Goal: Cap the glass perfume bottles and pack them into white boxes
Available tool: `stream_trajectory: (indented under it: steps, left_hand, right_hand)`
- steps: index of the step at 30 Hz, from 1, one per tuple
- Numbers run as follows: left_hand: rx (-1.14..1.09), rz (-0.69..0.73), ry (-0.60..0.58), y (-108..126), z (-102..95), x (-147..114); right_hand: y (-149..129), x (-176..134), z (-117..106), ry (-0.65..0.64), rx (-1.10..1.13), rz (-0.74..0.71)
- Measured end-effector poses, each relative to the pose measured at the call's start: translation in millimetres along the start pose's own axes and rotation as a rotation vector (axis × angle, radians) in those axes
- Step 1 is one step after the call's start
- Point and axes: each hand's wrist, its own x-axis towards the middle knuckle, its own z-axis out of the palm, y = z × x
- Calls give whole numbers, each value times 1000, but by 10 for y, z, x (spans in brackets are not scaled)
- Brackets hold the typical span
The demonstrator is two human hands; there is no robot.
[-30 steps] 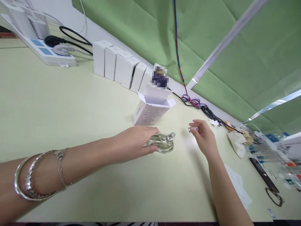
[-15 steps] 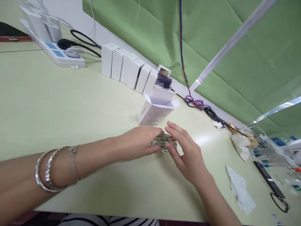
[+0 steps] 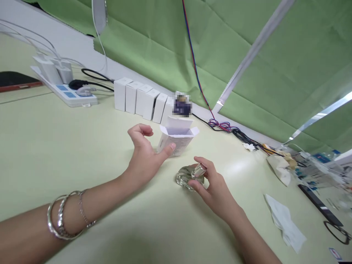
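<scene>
Beside the open box (image 3: 177,138), right hand (image 3: 216,189) grips glass bottle (image 3: 189,177) (seemingly capped).

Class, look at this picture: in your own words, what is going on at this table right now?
A person is working at a pale green table. The right hand holds a clear glass perfume bottle lying on the table, fingers at its silver cap. The left hand is off the bottle, thumb touching an open white carton that stands just behind. A row of closed white boxes lines the back edge beside a power strip.
</scene>
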Motion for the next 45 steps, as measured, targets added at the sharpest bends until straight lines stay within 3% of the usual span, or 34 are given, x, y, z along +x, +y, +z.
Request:
stream_trajectory:
  steps: [3, 6, 9, 11, 13, 17, 21, 28, 32, 36, 40, 42, 45]
  left_hand:
    - [7, -97, -232, -105, 36, 116]
    - [-6, -146, -472, -136, 27, 162]
    - [-26, -144, -605, -101, 10, 109]
    - [-34, -134, -683, -69, 9, 53]
    - [-29, -116, -736, -45, 14, 9]
    - [-2, -80, -784, -19, 20, -23]
    - [18, -73, -791, 22, 8, -34]
    - [-20, -40, -815, 144, -34, -55]
    - [-31, -34, -813, 136, -27, -71]
    - [32, -44, -739, 79, 7, -81]
    - [81, -45, -728, 64, 11, -66]
    - [88, -59, -751, 82, -3, -52]
    - [89, -88, -786, 117, -21, -38]
  right_hand:
    - [-19, -63, -105, 73, -91, -66]
    - [-45, -30, -328, 336, -102, -170]
    - [-116, 97, -603, 634, -19, -386]
    - [-185, 186, -724, 706, -20, -505]
    - [-249, 249, -746, 635, -34, -533]
    - [-295, 307, -570, 351, -62, -469]
    - [-265, 360, -449, 290, -105, -418]
    - [-227, 326, -430, 63, -146, -305]
    - [-169, 277, -352, 89, -233, -384]
    - [-80, 259, -259, 122, -306, -433]
    - [-7, 264, -232, 183, -284, -458]
    - [43, 282, -245, 249, -255, -493]
    - [166, 316, -243, 464, -178, -483]
